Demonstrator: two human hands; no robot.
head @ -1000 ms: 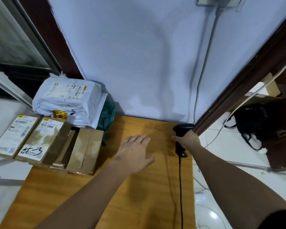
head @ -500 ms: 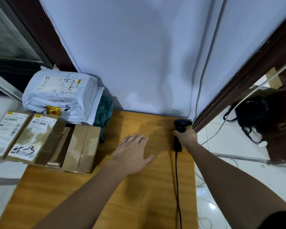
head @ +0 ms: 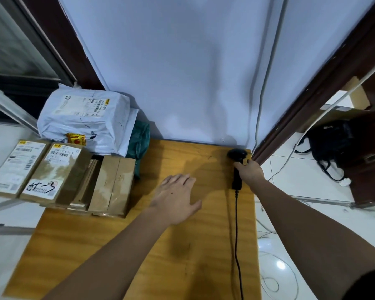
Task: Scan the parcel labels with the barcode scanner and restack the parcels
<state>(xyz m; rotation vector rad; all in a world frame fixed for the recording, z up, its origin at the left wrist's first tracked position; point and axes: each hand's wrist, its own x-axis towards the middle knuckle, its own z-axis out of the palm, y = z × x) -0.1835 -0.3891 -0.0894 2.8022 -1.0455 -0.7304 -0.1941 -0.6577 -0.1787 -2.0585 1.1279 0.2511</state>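
barcode scanner in right hand, head toward wall, cable toward person

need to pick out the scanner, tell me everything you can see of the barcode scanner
The barcode scanner is black, plastic-looking, with a rounded head and a slim handle. It sits at the far right corner of the wooden table, near the wall. The right hand grips its handle. A black cable runs from the handle's base along the tabletop toward the camera.
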